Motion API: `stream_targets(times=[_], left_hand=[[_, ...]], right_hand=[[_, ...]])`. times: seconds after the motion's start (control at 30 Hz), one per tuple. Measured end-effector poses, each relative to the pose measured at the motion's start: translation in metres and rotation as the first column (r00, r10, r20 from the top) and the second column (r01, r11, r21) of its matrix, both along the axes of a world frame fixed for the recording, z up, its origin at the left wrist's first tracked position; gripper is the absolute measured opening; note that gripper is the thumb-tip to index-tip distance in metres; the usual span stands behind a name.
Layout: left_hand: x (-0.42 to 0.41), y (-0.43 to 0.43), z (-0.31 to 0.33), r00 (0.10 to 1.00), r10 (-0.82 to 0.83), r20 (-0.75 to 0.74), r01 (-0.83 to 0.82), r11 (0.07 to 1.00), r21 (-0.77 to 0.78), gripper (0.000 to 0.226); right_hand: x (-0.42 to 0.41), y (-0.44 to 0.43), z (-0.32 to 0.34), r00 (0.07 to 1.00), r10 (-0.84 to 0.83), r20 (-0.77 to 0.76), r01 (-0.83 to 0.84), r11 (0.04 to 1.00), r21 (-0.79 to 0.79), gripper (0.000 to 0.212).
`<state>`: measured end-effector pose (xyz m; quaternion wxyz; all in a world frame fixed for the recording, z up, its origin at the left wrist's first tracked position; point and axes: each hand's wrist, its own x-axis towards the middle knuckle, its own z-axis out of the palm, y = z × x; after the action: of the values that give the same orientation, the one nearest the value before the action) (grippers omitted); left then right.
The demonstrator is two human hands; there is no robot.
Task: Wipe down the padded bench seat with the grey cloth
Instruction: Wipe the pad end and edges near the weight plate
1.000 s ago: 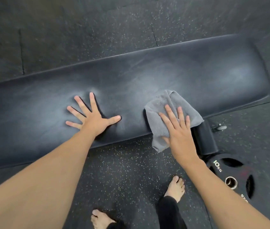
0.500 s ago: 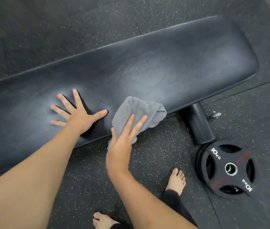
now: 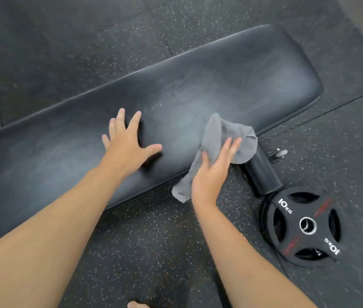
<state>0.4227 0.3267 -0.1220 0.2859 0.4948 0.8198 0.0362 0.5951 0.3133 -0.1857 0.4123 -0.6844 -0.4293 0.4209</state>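
The black padded bench seat [image 3: 231, 85] runs from lower left to upper right, with a pale sheen on its middle. A crumpled grey cloth [image 3: 222, 138] lies on the seat's near edge and hangs over it toward the floor. My right hand [image 3: 211, 174] presses on the cloth with fingers extended, thumb wrapped on its left side. My left hand [image 3: 127, 145] rests flat on the seat to the left of the cloth, fingers spread, holding nothing.
A black cylindrical bench leg [image 3: 262, 172] sticks out under the seat's near edge, with a small wheel [image 3: 280, 153] beside it. A black 10 kg weight plate [image 3: 304, 225] lies on the speckled rubber floor [image 3: 153, 241] at the right. A toe [image 3: 136, 305] shows at the bottom edge.
My right hand slid the cloth left along the near edge, then back right toward the bench leg. The cloth bunched up. My left hand shifted right along the seat.
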Motion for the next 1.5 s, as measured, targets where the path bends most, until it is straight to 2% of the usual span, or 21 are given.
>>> stream_targets(times=[0.07,0.13,0.23,0.3,0.4,0.47,0.57,0.73,0.83,0.97,1.1,1.2,1.27,1.37,1.5], left_hand=[[0.027,0.043,0.006,0.999,-0.026,0.044,0.026,1.000,0.016,0.102],[0.051,0.084,0.009,0.997,-0.053,0.059,0.053,0.999,-0.003,0.110],[0.072,0.125,-0.006,0.995,-0.053,0.087,0.064,0.990,-0.123,0.126],[0.085,0.124,-0.032,0.996,-0.094,-0.011,0.091,0.987,-0.130,0.124],[0.101,0.102,-0.066,0.954,-0.116,-0.275,0.152,0.982,0.110,0.096],[0.100,0.098,-0.076,0.939,-0.077,-0.336,0.148,0.971,0.189,0.081],[0.098,0.101,-0.079,0.928,-0.061,-0.366,0.148,0.965,0.214,0.072],[0.100,0.102,-0.079,0.923,-0.038,-0.383,0.136,0.963,0.233,0.071],[0.100,0.103,-0.080,0.924,-0.026,-0.381,0.130,0.959,0.250,0.071],[0.100,0.103,-0.081,0.918,-0.015,-0.396,0.133,0.953,0.272,0.070],[0.099,0.102,-0.083,0.919,-0.005,-0.393,0.133,0.945,0.299,0.070],[0.099,0.102,-0.083,0.918,0.001,-0.398,0.133,0.942,0.309,0.070],[0.100,0.102,-0.082,0.918,0.001,-0.397,0.132,0.943,0.307,0.070],[0.100,0.103,-0.082,0.922,0.002,-0.388,0.129,0.941,0.311,0.071],[0.100,0.103,-0.081,0.926,0.002,-0.377,0.124,0.943,0.308,0.070]], right_hand=[[0.030,0.042,0.003,0.996,-0.089,0.011,0.089,0.995,-0.048,0.069],[0.052,0.057,0.005,0.999,0.003,0.045,-0.001,0.999,-0.049,0.069],[0.068,0.042,0.009,0.988,0.152,0.019,-0.152,0.988,-0.028,0.070],[0.069,0.029,0.007,0.987,0.163,-0.013,-0.164,0.985,-0.054,0.072],[0.059,0.032,0.006,0.994,0.099,-0.054,-0.101,0.994,-0.039,0.075],[0.056,0.050,0.004,0.998,0.038,-0.051,-0.038,0.999,0.007,0.074],[0.062,0.086,-0.003,0.996,-0.086,0.019,0.086,0.996,-0.026,0.067],[0.091,0.118,-0.002,0.987,-0.135,0.083,0.135,0.991,0.001,0.061],[0.111,0.138,-0.003,0.965,-0.242,0.103,0.242,0.970,0.013,0.060],[0.102,0.125,-0.005,0.944,-0.329,0.037,0.329,0.944,0.001,0.063],[0.068,0.085,-0.003,0.919,-0.367,-0.147,0.345,0.926,-0.155,0.075],[0.069,0.085,-0.005,0.912,-0.365,-0.185,0.330,0.924,-0.195,0.077],[0.083,0.102,-0.007,0.913,-0.377,-0.155,0.355,0.922,-0.154,0.076],[0.111,0.142,-0.004,0.912,-0.409,-0.011,0.407,0.909,-0.085,0.071],[0.159,0.197,-0.003,0.929,-0.342,0.144,0.350,0.936,-0.039,0.060]])
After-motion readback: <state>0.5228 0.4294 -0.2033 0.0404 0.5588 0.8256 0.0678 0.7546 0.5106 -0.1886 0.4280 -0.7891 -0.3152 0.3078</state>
